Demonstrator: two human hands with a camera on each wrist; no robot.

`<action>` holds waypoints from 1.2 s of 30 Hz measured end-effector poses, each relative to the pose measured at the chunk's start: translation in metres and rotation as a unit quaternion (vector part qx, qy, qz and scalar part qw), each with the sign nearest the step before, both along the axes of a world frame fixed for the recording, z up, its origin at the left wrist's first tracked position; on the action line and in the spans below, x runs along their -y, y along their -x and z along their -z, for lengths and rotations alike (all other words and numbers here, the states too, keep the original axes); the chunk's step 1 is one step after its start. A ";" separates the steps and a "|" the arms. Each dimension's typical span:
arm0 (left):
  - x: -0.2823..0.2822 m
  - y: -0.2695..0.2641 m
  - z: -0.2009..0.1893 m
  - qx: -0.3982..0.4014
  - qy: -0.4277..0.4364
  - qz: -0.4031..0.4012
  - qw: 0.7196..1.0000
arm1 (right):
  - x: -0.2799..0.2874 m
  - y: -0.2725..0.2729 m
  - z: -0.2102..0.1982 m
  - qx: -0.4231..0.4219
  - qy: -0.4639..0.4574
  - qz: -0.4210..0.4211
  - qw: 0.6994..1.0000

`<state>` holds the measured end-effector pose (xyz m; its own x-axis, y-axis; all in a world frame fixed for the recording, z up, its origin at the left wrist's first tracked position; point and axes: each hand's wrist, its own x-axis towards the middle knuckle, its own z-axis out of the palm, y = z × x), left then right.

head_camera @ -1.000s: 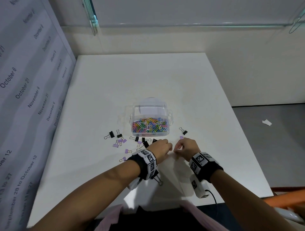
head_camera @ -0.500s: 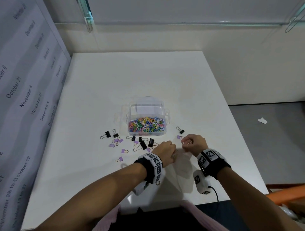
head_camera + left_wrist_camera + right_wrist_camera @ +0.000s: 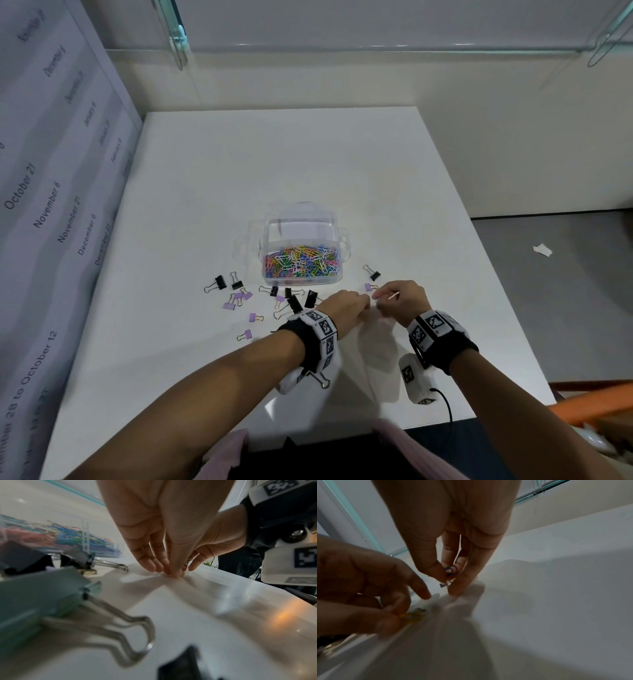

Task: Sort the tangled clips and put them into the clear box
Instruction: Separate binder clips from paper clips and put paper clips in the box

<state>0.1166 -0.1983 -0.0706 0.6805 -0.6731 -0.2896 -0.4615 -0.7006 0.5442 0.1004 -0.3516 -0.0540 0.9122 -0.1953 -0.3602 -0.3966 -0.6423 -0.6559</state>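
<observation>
A clear box (image 3: 298,229) holding many coloured paper clips (image 3: 301,262) stands mid-table. Just in front of it and to the right, my two hands meet low over the table. My left hand (image 3: 363,305) pinches a yellow paper clip (image 3: 411,616) between thumb and finger; its fingertips (image 3: 171,572) point down at the tabletop. My right hand (image 3: 378,301) pinches a purple paper clip (image 3: 451,570) between thumb and fingers, with thin wire showing below it. Whether the two clips are linked is hidden.
Black binder clips (image 3: 219,282) and purple binder clips (image 3: 253,318) lie scattered left of my hands, and two more (image 3: 373,275) to the right of the box. A large green binder clip (image 3: 42,595) lies under my left wrist. The white table (image 3: 274,164) ends close behind my wrists.
My right hand has drawn a little to the right and farther away, off the left hand. The left hand has stayed about where it was.
</observation>
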 end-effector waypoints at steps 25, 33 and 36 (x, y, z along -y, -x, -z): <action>-0.061 -0.002 -0.020 -0.038 -0.045 -0.046 0.997 | -0.034 -0.067 -0.025 0.100 0.070 -0.056 0.991; -0.084 -0.053 -0.055 0.051 0.053 -0.201 0.977 | -0.014 -0.035 0.000 -0.007 0.095 -0.094 0.991; -0.091 -0.064 -0.053 0.020 0.069 -0.268 0.961 | -0.023 -0.022 0.002 -0.002 0.076 -0.109 0.991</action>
<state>0.1804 -0.1075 -0.0173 0.9489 -0.2529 -0.1888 -0.0771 -0.7658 0.6384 0.1229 -0.3289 -0.0563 0.9370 -0.0455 -0.3463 -0.2402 -0.8039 -0.5441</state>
